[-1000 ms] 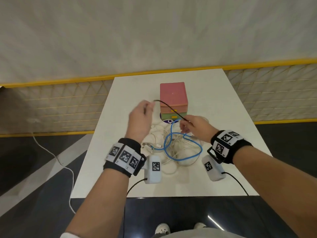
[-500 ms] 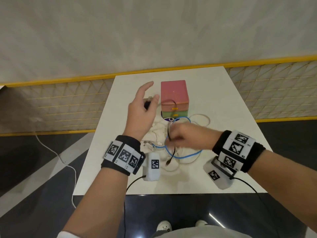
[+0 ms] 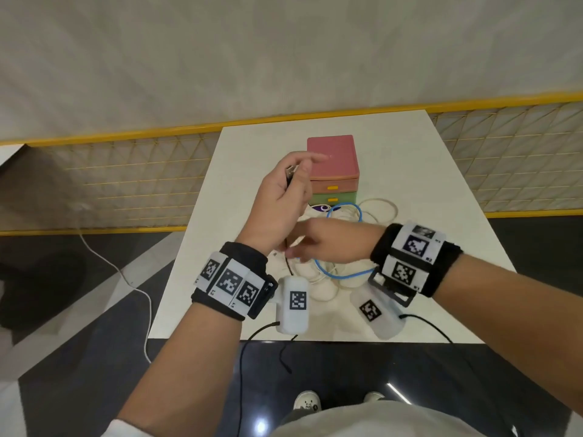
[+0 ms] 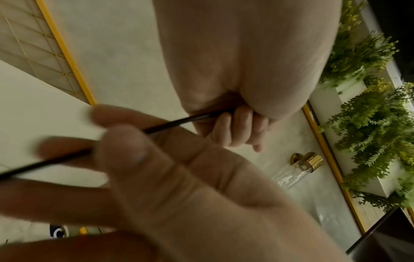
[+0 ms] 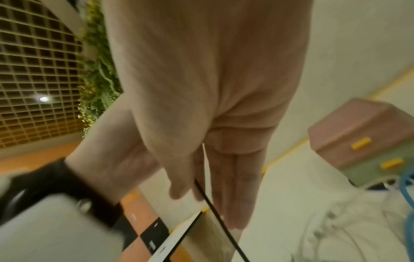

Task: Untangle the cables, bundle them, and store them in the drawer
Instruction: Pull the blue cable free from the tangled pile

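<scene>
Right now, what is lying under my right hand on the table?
Under the right hand a blue cable loops over tangled white cables on the table. A black cable passes there too. What lies directly beneath the palm is covered.

The head camera looks steeply down from above the square white table [image 3: 410,171], facing 12 o'clock. Each wrist camera sits very close behind its own fingers. The right wrist view shares the pink-and-green plastic drawer box [image 5: 363,141] at 3 o'clock.
</scene>
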Motion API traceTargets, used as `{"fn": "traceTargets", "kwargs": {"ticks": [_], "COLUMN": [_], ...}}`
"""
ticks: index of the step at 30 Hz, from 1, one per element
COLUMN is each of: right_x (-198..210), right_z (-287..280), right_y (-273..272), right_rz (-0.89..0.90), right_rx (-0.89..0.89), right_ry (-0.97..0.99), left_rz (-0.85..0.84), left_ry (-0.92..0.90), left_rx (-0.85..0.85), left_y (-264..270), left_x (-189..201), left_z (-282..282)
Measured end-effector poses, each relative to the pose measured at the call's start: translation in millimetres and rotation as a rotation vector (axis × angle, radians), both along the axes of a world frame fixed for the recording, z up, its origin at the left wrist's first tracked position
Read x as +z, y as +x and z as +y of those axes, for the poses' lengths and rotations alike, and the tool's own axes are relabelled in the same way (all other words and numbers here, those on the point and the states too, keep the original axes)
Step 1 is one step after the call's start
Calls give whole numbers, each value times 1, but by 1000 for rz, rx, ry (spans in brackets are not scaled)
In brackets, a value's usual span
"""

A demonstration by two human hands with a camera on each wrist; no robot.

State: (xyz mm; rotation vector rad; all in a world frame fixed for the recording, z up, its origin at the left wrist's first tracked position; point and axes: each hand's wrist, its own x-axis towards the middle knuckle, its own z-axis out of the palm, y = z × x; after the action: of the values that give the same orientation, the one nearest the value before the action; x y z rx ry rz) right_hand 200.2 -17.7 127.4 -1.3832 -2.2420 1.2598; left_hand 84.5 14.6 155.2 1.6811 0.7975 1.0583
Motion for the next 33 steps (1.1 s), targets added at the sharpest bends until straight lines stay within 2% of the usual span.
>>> {"fn": "traceTargets", "kwargs": {"ticks": [4, 6, 8, 11, 14, 17, 19, 23, 26, 33], "right_x": [-26, -36, -46, -66, -86, -116, -134, -146, -154, -150], "right_z": [-18, -21, -17, 0, 11, 10, 9, 28, 45, 71], "right_y": [-8, -2, 13, 36, 45, 43, 43, 55, 66, 70], "right_rz": [-22, -208, -424, -599, -633, -755, -748, -621, -686, -599], "right_rx": [122, 250, 289, 90, -132, -70, -122, -445, -513, -540], "right_ry": [-200, -249, -231, -89, -1, -118, -100, 61, 113, -131], "left_rz": [-30, -7, 41, 129, 166, 187, 211, 268, 260, 276], "left_ry": [-62, -112, -131, -116, -143, -193, -205, -191, -194, -196], "left_rx": [60, 70, 61, 67, 104, 129, 136, 132, 116, 102], "left_y": [-10, -17, -25, -34, -36, -32, -29, -24, -22, -20], "left_x": [-3, -8, -14, -26, -39, -52, -60, -71, -76, -78], "left_z": [4, 4, 3, 4, 4, 5, 6, 7, 7, 9]}}
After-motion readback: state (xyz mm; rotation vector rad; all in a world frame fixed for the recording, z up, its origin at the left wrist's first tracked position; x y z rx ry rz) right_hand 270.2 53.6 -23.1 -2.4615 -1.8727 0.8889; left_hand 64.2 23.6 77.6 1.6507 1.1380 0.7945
